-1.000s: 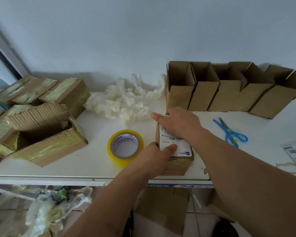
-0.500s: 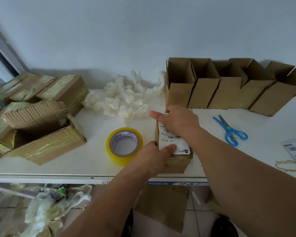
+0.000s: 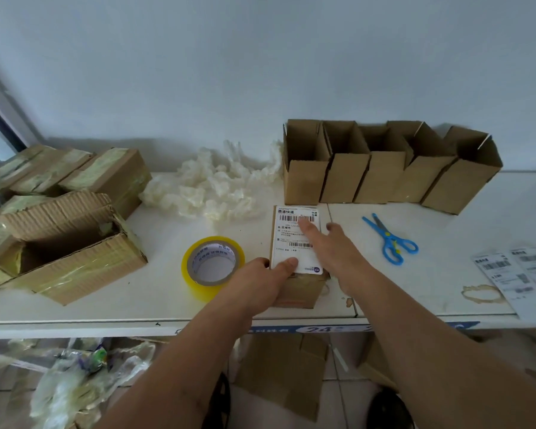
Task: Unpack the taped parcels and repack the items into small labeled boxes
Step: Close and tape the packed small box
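A small cardboard box (image 3: 304, 292) stands near the table's front edge with a white shipping label (image 3: 291, 239) on its top. My left hand (image 3: 260, 280) grips the box's near left corner, thumb pressing the label's lower edge. My right hand (image 3: 331, 249) lies flat over the label's right side, fingers straight, one fingertip on the upper barcode. A row of several open small boxes (image 3: 381, 178) stands behind. Taped parcels (image 3: 106, 178) sit at the left, with one opened parcel (image 3: 65, 246) in front of them.
A yellow tape roll (image 3: 212, 267) lies just left of the small box. Blue scissors (image 3: 390, 239) lie to its right. Loose labels (image 3: 520, 280) rest at the far right edge. Crumpled white packing filler (image 3: 211, 187) is piled at the back. Cardboard and plastic scraps lie on the floor.
My right hand slid from the label's far end down toward its right side, uncovering the label's upper part. My left hand stayed at the near corner.
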